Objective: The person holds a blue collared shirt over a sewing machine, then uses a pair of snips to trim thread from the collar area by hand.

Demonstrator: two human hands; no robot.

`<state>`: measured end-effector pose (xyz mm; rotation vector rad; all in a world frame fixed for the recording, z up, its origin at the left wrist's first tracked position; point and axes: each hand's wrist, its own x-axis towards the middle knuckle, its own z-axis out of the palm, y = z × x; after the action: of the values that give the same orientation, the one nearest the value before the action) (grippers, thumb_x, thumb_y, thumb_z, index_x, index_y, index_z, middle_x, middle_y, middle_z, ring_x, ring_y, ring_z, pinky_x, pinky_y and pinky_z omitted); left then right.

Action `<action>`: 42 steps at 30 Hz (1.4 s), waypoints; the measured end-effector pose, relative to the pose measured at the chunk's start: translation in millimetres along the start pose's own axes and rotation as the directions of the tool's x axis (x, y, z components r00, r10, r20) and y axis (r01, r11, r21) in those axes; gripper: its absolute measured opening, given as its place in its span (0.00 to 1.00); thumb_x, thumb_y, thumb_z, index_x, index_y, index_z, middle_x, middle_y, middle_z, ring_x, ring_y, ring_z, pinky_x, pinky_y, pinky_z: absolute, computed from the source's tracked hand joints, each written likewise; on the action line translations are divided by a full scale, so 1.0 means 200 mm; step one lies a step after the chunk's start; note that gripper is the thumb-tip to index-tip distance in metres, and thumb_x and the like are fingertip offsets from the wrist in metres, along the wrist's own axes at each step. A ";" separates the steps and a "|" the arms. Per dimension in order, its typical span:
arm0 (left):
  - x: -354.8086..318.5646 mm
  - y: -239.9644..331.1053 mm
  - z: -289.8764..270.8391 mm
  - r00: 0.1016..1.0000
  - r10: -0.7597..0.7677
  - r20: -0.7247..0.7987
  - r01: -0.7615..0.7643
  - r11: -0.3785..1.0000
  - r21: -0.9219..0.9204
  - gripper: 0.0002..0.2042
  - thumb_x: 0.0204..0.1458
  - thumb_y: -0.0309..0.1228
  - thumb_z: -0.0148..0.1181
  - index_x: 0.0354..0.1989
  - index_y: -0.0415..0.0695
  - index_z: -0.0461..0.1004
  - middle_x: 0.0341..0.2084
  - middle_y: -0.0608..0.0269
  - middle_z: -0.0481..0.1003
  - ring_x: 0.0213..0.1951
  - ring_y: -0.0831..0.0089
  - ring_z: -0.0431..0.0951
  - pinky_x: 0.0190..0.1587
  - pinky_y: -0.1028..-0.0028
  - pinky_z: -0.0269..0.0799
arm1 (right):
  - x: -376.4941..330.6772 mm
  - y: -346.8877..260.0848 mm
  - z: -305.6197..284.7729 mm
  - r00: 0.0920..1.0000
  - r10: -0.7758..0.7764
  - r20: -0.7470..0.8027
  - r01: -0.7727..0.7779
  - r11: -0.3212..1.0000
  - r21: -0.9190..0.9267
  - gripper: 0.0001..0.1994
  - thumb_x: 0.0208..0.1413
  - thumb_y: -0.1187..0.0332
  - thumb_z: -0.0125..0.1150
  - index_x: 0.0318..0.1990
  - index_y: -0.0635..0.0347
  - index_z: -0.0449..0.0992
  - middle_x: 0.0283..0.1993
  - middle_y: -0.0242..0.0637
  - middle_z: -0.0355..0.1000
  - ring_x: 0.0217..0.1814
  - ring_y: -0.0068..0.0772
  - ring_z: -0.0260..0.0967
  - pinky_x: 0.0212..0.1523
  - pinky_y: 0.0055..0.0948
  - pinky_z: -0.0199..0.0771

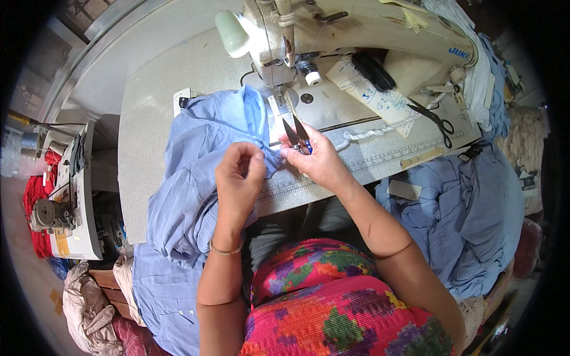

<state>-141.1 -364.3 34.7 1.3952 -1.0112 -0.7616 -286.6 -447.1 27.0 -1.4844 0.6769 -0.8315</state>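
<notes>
My right hand (320, 163) grips a pair of thread snips (295, 132), whose two dark pointed blades stand apart, pointing up toward the sewing machine's needle area. Just left of it, my left hand (239, 172) is closed with its fingertips pinched together; what they hold, if anything, is too small to make out. A light blue garment (199, 133) lies bunched beside and behind my left hand. Part of it spreads beneath the needle side of the sewing machine (273, 35), and its lower folds hang over the table's front edge.
Black scissors (436, 121) and a twisted white cord (371, 133) lie on the machine table (145, 113) at the right. A black oblong object (373, 71) rests on a printed paper. More blue garments (457, 207) are heaped at right. Another machine (59, 213) stands far left.
</notes>
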 end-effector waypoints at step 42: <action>-0.05 0.09 0.05 0.926 0.349 0.144 -0.373 0.787 0.492 0.09 0.44 0.19 0.59 0.35 0.33 0.70 0.34 0.54 0.72 0.31 0.65 0.74 0.35 0.74 0.71 | 0.00 0.00 -0.02 0.993 0.082 0.082 -0.085 0.995 0.044 0.09 0.51 0.72 0.57 0.40 0.62 0.68 0.31 0.29 0.68 0.33 0.16 0.65 0.37 0.20 0.68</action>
<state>-156.1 -358.4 50.1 1.5610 -1.5444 -0.2353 -290.3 -449.5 27.9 -1.4297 0.6507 -0.7155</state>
